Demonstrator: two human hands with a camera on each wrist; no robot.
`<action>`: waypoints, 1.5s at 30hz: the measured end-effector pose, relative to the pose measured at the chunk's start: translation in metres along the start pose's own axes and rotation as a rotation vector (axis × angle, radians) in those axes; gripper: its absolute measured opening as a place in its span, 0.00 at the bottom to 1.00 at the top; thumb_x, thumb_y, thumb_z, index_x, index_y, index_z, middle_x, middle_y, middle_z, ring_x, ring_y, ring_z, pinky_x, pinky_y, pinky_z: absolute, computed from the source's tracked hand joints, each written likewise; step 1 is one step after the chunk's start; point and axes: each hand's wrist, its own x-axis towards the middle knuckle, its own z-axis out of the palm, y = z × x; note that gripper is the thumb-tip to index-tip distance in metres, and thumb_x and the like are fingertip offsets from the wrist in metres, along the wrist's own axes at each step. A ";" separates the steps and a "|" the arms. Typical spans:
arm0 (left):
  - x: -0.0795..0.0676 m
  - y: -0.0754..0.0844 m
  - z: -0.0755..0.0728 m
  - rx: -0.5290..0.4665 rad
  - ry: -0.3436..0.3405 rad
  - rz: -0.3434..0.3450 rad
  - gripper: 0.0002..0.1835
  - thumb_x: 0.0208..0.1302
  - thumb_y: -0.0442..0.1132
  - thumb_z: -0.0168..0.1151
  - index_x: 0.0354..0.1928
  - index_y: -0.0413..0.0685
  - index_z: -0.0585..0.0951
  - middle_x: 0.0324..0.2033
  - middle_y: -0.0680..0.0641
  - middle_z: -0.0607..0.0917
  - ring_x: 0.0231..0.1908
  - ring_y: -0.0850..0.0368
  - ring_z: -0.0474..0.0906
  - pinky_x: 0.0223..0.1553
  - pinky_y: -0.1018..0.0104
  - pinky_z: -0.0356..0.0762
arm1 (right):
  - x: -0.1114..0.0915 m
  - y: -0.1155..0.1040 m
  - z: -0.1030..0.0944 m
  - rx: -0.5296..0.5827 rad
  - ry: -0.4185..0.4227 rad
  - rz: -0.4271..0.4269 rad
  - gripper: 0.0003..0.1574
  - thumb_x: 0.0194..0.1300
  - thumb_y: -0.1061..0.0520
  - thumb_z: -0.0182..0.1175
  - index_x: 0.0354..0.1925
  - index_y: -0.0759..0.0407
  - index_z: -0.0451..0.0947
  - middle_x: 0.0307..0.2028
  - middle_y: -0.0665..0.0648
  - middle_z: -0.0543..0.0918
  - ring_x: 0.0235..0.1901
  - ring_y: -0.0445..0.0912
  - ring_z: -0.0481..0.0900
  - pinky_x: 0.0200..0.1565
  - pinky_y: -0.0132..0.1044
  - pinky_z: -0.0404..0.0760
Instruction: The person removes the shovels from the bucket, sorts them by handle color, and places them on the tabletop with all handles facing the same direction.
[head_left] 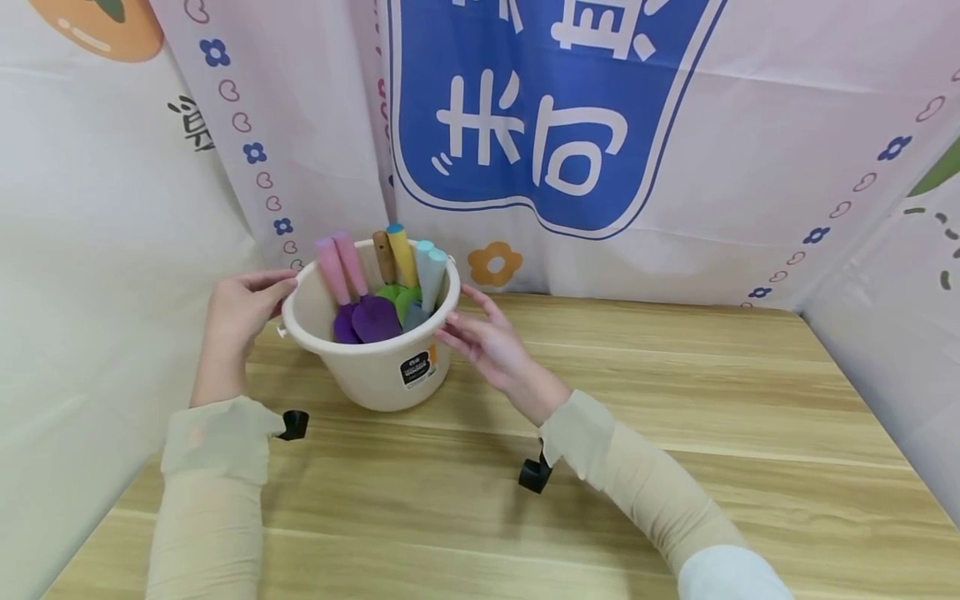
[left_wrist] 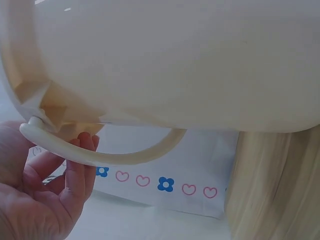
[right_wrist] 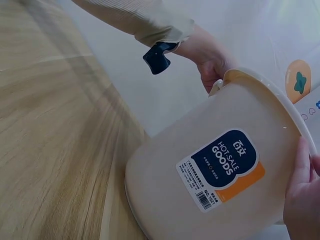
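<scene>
A wood-grain table (head_left: 712,392) stretches to a white printed cloth (head_left: 750,208) on the far side. The cloth shows a large blue panel (head_left: 540,75) with white characters, an orange flower (head_left: 480,263) below, and, at left and right, rows of blue flowers (head_left: 255,152) and pink hearts (head_left: 228,90). Far left, an orange fruit (head_left: 120,35) print.

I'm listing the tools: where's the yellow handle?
In the head view, left of centre, the yellow handle sticks up from the bucket between the brown handle and light-blue handles.
</scene>
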 end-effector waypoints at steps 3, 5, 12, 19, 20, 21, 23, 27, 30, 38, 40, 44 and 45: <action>-0.001 0.002 0.003 -0.008 -0.001 0.006 0.25 0.74 0.42 0.63 0.65 0.32 0.76 0.29 0.73 0.81 0.34 0.78 0.80 0.41 0.82 0.80 | -0.003 -0.002 -0.003 -0.005 -0.004 0.002 0.39 0.74 0.76 0.49 0.77 0.55 0.59 0.46 0.61 0.81 0.38 0.46 0.87 0.50 0.37 0.85; -0.001 0.003 0.005 -0.004 -0.003 0.011 0.25 0.74 0.42 0.63 0.65 0.33 0.76 0.30 0.72 0.80 0.34 0.77 0.81 0.41 0.81 0.80 | -0.004 -0.004 -0.005 -0.002 -0.006 0.005 0.39 0.74 0.75 0.48 0.77 0.54 0.59 0.46 0.62 0.81 0.39 0.46 0.87 0.50 0.36 0.85; -0.003 0.006 0.012 0.014 -0.009 0.026 0.25 0.74 0.43 0.62 0.65 0.33 0.77 0.33 0.69 0.80 0.34 0.76 0.81 0.41 0.80 0.81 | -0.009 -0.008 -0.012 0.003 -0.008 0.010 0.41 0.74 0.75 0.48 0.78 0.53 0.58 0.48 0.62 0.80 0.40 0.46 0.86 0.51 0.36 0.85; -0.005 0.011 0.020 0.037 -0.020 0.046 0.24 0.75 0.43 0.62 0.63 0.33 0.78 0.37 0.63 0.81 0.34 0.75 0.81 0.41 0.79 0.81 | -0.015 -0.012 -0.019 -0.009 -0.010 0.006 0.41 0.75 0.75 0.46 0.80 0.53 0.54 0.49 0.63 0.80 0.38 0.45 0.87 0.50 0.35 0.85; -0.005 0.012 0.021 0.040 -0.024 0.049 0.24 0.75 0.43 0.62 0.63 0.33 0.79 0.38 0.61 0.82 0.34 0.75 0.81 0.41 0.79 0.81 | -0.017 -0.013 -0.020 -0.008 -0.011 0.005 0.41 0.75 0.75 0.46 0.80 0.53 0.54 0.51 0.65 0.79 0.38 0.45 0.87 0.50 0.35 0.85; -0.005 0.012 0.022 0.043 -0.026 0.052 0.24 0.75 0.43 0.62 0.63 0.33 0.79 0.40 0.58 0.83 0.34 0.75 0.81 0.41 0.79 0.82 | -0.018 -0.014 -0.021 -0.007 -0.012 0.006 0.42 0.75 0.75 0.46 0.80 0.53 0.54 0.54 0.67 0.78 0.38 0.45 0.87 0.50 0.35 0.85; -0.006 0.013 0.025 0.048 -0.032 0.054 0.23 0.75 0.43 0.61 0.63 0.33 0.79 0.44 0.51 0.84 0.35 0.75 0.81 0.42 0.79 0.81 | -0.020 -0.016 -0.022 -0.004 -0.018 0.005 0.42 0.75 0.75 0.45 0.80 0.53 0.53 0.58 0.70 0.75 0.38 0.45 0.87 0.51 0.35 0.85; -0.007 0.014 0.028 0.058 -0.042 0.054 0.23 0.76 0.44 0.61 0.63 0.34 0.79 0.52 0.41 0.82 0.36 0.74 0.80 0.42 0.80 0.81 | -0.024 -0.018 -0.024 0.003 -0.028 0.010 0.42 0.76 0.75 0.45 0.80 0.53 0.52 0.59 0.70 0.74 0.40 0.45 0.87 0.52 0.35 0.84; -0.007 0.015 0.030 0.045 -0.050 0.064 0.23 0.75 0.44 0.61 0.63 0.33 0.79 0.47 0.48 0.84 0.36 0.74 0.81 0.43 0.79 0.81 | -0.027 -0.019 -0.026 -0.002 -0.025 0.011 0.42 0.76 0.75 0.45 0.80 0.52 0.52 0.53 0.65 0.78 0.40 0.45 0.86 0.52 0.34 0.84; -0.009 0.014 0.032 0.015 -0.065 0.078 0.23 0.75 0.43 0.62 0.62 0.31 0.79 0.38 0.60 0.83 0.35 0.74 0.81 0.43 0.78 0.82 | -0.031 -0.023 -0.029 -0.020 -0.017 0.010 0.42 0.76 0.75 0.45 0.80 0.52 0.52 0.49 0.62 0.79 0.41 0.45 0.86 0.51 0.34 0.85; -0.009 0.015 0.033 0.018 -0.067 0.075 0.23 0.75 0.43 0.62 0.62 0.32 0.79 0.41 0.55 0.83 0.36 0.74 0.81 0.43 0.78 0.82 | -0.032 -0.023 -0.029 -0.025 -0.015 0.010 0.42 0.76 0.75 0.45 0.81 0.52 0.51 0.47 0.61 0.80 0.41 0.44 0.86 0.51 0.34 0.84; -0.010 0.015 0.035 0.008 -0.072 0.072 0.23 0.75 0.43 0.62 0.62 0.32 0.79 0.40 0.57 0.83 0.35 0.73 0.82 0.43 0.78 0.82 | -0.035 -0.025 -0.030 -0.032 -0.006 0.010 0.43 0.76 0.75 0.44 0.81 0.52 0.50 0.47 0.60 0.80 0.41 0.44 0.86 0.51 0.34 0.84; -0.010 0.015 0.035 0.003 -0.072 0.074 0.23 0.75 0.43 0.62 0.62 0.32 0.79 0.38 0.59 0.83 0.35 0.73 0.82 0.43 0.78 0.82 | -0.035 -0.025 -0.030 -0.031 -0.003 0.011 0.42 0.76 0.75 0.45 0.81 0.52 0.50 0.48 0.61 0.79 0.42 0.44 0.86 0.52 0.34 0.84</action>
